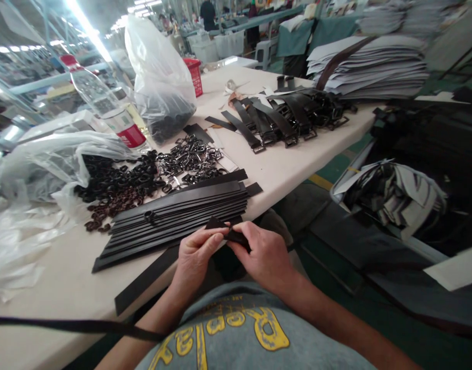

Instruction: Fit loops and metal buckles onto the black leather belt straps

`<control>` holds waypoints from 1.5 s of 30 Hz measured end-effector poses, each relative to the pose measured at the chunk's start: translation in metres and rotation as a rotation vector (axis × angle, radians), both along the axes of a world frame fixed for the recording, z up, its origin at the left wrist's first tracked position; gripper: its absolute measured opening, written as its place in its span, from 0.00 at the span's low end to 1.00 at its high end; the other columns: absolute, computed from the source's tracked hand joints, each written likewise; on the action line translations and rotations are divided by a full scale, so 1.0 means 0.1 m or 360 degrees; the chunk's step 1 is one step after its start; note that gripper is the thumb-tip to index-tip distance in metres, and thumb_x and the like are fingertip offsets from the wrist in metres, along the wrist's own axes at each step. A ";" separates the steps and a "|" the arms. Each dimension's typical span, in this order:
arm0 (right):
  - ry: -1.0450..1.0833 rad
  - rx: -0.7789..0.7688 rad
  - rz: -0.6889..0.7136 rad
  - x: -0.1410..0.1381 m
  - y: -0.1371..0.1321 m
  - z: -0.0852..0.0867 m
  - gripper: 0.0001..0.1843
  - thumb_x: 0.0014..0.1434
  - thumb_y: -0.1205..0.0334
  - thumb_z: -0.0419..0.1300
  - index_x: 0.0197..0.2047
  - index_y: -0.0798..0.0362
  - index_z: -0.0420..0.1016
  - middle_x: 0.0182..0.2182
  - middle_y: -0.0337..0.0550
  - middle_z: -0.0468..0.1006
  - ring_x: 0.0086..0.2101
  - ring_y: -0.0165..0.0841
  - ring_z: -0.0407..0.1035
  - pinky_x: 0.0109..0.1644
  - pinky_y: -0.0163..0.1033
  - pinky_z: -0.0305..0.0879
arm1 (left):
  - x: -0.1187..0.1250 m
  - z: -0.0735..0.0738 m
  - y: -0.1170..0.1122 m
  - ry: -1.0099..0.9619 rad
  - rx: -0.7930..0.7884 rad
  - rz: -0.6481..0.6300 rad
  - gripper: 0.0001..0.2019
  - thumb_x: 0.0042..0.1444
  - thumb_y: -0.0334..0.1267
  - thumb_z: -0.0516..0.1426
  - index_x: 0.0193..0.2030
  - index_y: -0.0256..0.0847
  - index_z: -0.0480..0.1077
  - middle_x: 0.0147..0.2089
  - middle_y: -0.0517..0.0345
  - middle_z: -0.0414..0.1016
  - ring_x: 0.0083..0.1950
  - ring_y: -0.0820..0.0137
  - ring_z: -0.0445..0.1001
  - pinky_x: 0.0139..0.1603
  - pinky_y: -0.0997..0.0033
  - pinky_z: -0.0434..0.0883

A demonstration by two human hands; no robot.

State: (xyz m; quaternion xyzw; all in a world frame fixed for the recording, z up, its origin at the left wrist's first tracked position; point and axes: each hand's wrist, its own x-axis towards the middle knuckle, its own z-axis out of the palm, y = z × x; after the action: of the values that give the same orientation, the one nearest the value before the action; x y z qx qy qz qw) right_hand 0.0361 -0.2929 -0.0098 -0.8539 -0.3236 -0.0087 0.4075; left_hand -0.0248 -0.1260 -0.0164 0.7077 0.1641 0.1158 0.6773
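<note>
My left hand (197,255) and my right hand (263,253) meet just below the table's front edge, both pinched on the end of a black strap (151,277) that runs back to the left over the edge. Right behind the hands lies a flat stack of black straps (174,216) with a small loop on it. Behind that stack sit a heap of dark rings (116,187) and a heap of metal buckles (191,156).
Finished straps with buckles (282,121) lie at the far right of the white table (282,164). Plastic bags (161,77), a water bottle (105,105) and a red basket (194,74) stand at the back. Grey sheet stacks (370,67) and a scrap bin (393,195) are right.
</note>
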 end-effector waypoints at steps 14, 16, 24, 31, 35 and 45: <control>0.0929 0.0496 0.0431 -0.04 0.02 -0.07 0.08 0.68 0.63 0.52 0.45 0.52 0.72 0.33 0.39 0.78 0.31 0.29 0.74 0.34 0.33 0.69 | 0.02 0.08 -0.03 0.0007 0.0066 -0.0106 0.06 0.51 0.41 0.67 0.33 0.43 0.84 0.35 0.53 0.83 0.31 0.69 0.77 0.33 0.71 0.75; 0.1002 0.0565 0.0425 -0.05 0.03 -0.09 0.08 0.69 0.61 0.52 0.43 0.52 0.71 0.32 0.39 0.77 0.31 0.29 0.74 0.33 0.32 0.69 | 0.03 0.08 -0.08 -0.0005 -0.0083 -0.0057 0.07 0.49 0.40 0.68 0.34 0.42 0.83 0.33 0.57 0.79 0.25 0.73 0.73 0.26 0.74 0.72; 0.1089 0.0629 0.0442 -0.07 0.03 -0.09 0.09 0.69 0.59 0.52 0.38 0.52 0.69 0.30 0.37 0.77 0.28 0.27 0.73 0.33 0.32 0.69 | 0.04 0.10 -0.17 -0.0034 -0.0661 0.0010 0.49 0.48 0.34 0.69 0.72 0.61 0.49 0.30 0.70 0.73 0.22 0.77 0.69 0.21 0.78 0.71; 0.1028 0.0596 0.0413 -0.08 0.05 -0.17 0.11 0.70 0.58 0.51 0.39 0.52 0.70 0.30 0.38 0.77 0.28 0.28 0.73 0.32 0.32 0.67 | 0.01 0.07 -0.14 0.0113 -0.0837 0.0052 0.10 0.50 0.40 0.68 0.36 0.39 0.76 0.30 0.62 0.76 0.24 0.76 0.71 0.24 0.76 0.71; 0.0754 0.0449 0.0325 -0.05 0.03 -0.19 0.10 0.69 0.60 0.52 0.36 0.51 0.69 0.30 0.38 0.76 0.31 0.30 0.71 0.34 0.33 0.65 | 0.00 0.11 -0.09 0.0140 -0.0835 0.0071 0.09 0.47 0.39 0.69 0.33 0.37 0.78 0.31 0.59 0.79 0.29 0.74 0.74 0.33 0.76 0.73; 0.0896 0.0385 0.0416 -0.03 -0.01 -0.20 0.14 0.70 0.56 0.51 0.34 0.52 0.69 0.30 0.39 0.75 0.30 0.29 0.71 0.34 0.34 0.66 | -0.05 0.11 -0.06 0.0241 -0.0884 -0.0075 0.09 0.43 0.36 0.70 0.32 0.38 0.78 0.28 0.60 0.76 0.27 0.74 0.73 0.31 0.73 0.73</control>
State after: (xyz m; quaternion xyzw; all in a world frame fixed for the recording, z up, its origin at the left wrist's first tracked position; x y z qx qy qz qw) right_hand 0.0332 -0.2941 -0.0297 -0.7195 -0.3017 0.2416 0.5770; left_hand -0.0296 -0.1317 -0.0051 0.5054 0.2233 -0.0025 0.8335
